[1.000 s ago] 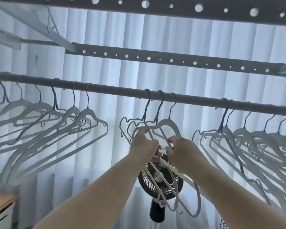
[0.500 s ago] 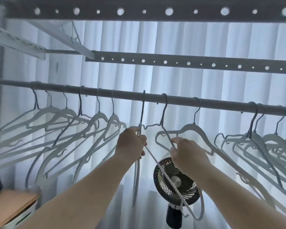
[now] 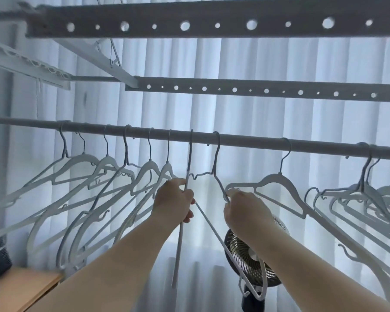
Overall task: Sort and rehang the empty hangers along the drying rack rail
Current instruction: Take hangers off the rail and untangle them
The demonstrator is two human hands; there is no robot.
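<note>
Both hangers had slid left; left hand (image 3: 175,203) pinched one (image 3: 182,226), right hand (image 3: 245,210) gripped another (image 3: 218,176). Their frames could tangle.

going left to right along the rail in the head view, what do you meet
left hanger group → left hand on a thin hanger → right hand on another → lone hanger → right hanger cluster

I am counting one round rail (image 3: 245,140), two perforated bars (image 3: 212,23) above it, one fan (image 3: 245,255), and my two hands; the hangers (image 3: 81,161) overlap too much to number.
</note>
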